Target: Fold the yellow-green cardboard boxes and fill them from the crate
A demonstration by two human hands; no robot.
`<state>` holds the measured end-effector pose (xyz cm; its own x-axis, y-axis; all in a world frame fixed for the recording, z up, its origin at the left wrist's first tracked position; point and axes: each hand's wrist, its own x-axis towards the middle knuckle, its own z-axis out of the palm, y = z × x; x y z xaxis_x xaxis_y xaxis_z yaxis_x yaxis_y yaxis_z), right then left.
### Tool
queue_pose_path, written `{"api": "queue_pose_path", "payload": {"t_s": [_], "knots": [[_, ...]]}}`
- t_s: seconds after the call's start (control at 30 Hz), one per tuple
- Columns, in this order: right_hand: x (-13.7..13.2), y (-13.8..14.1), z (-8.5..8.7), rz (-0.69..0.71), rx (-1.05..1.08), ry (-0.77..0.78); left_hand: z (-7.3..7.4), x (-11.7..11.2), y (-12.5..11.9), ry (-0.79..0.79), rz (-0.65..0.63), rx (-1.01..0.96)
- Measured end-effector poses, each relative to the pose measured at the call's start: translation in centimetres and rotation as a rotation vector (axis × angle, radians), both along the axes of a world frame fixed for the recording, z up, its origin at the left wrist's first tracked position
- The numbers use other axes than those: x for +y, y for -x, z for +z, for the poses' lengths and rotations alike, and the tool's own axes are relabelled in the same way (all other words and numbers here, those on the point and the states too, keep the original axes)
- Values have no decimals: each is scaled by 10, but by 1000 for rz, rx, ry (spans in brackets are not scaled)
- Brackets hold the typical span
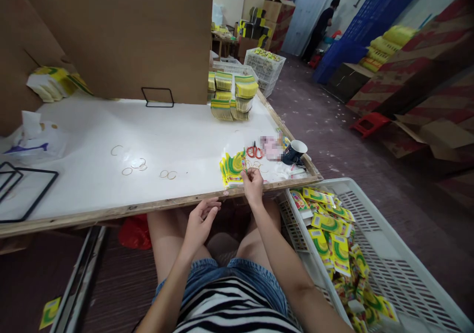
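Observation:
On the white tabletop near its front edge lies a small fanned pile of yellow-and-green packets [234, 165]. My right hand [254, 186] is at the pile's right side, thumb and fingers pinched on the edge of a packet. My left hand [202, 218] hovers just off the wooden table edge, left of the pile, fingers loosely bent, thumb apart, holding nothing. Behind my right hand are red-handled scissors [255, 151] and several rubber bands [255, 165]. More rubber bands [168, 174] lie farther left on the table.
Bundled packet stacks [233, 96] stand at the back of the table. A dark mug [295, 151] sits at the right corner. On my right, a white plastic crate [370, 214] holds many packets. Black wire frames [27, 195] and a tissue pack [35, 138] are left. A person [322, 27] stands far back.

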<state>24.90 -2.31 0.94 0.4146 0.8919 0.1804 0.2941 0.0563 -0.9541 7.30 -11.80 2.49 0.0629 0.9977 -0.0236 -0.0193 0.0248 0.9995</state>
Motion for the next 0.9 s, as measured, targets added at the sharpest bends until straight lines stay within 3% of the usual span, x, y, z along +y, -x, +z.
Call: {"api": "queue_pose_path", "payload": {"t_s": [0.13, 0.23, 0.33, 0.57, 0.73, 0.9], "knots": [[-37, 9, 15, 161, 293, -29, 7, 9, 0, -26, 32, -98], [-68, 20, 20, 380, 610, 53, 8, 13, 1, -37, -27, -241], [-90, 29, 21, 456, 734, 153, 7, 11, 1, -15, -117, -328], [-105, 28, 24, 450, 672, 163, 6, 0, -4, -5, -155, -369], [-111, 27, 27, 436, 553, 163, 5, -2, -9, 19, -24, -280], [-114, 32, 18, 360, 433, 126, 7, -3, -13, 19, 37, -205]]}}
